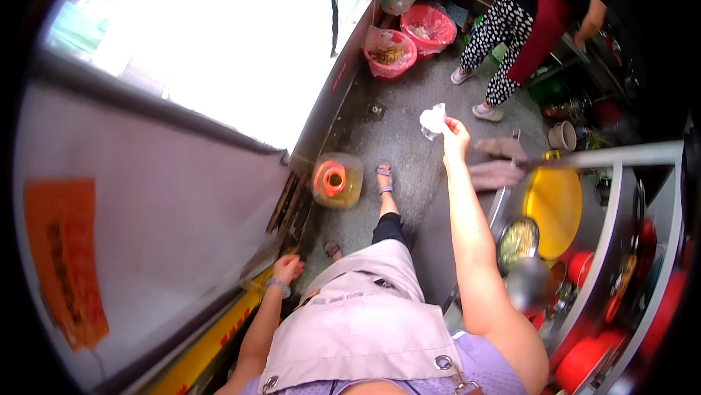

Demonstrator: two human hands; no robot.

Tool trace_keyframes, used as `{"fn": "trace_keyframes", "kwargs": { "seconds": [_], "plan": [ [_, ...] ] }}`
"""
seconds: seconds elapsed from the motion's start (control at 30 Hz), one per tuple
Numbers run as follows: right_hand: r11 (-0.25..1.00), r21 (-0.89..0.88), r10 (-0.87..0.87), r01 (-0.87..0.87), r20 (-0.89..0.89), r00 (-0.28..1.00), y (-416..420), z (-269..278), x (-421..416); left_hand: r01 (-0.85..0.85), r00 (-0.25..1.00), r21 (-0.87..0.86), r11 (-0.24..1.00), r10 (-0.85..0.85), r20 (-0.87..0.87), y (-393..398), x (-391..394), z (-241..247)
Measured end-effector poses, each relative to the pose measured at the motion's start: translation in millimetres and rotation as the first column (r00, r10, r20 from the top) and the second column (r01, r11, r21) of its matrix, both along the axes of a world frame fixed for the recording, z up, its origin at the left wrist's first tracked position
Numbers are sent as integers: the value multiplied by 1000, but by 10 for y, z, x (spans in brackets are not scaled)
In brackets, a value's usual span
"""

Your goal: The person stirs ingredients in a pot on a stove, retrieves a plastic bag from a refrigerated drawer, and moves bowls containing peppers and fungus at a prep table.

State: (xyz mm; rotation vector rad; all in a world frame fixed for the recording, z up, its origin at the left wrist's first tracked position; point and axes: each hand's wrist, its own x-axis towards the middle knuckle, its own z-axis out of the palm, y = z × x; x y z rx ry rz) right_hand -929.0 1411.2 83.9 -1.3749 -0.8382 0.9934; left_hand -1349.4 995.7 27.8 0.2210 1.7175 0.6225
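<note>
My right hand (455,137) is stretched out ahead above the floor. Between its thumb and fingers it pinches a crumpled white piece (433,119), which could be thin plastic or tissue. My left hand (287,269) hangs low at my side, close to a yellow edge strip (219,335) along the wall. Its fingers look loosely curled, and the palm is hidden. A light apron (358,313) covers my front. Ahead of my left hand, a clear plastic jug (350,189) with an orange-red top stands on the floor beside my foot.
Two pink lined bins (430,25) with waste sit ahead by the wall. A co-worker (495,44) stands at the far right. On the right, a metal counter holds a yellow round board (554,211) and a food bowl (517,241); grey-pink cloths (497,175) hang over its edge.
</note>
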Motion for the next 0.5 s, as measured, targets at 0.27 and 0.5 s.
{"fn": "trace_keyframes", "kwargs": {
  "seconds": [0.27,0.5],
  "plan": [
    [997,-80,-5,16,138,990,3160,-1520,-86,-441,893,-386,810,351,-282,-263,274,405],
    [933,-358,142,-43,255,956,4624,-2351,-328,-464,830,-519,718,149,-537,910,947,1320]
  ]
}}
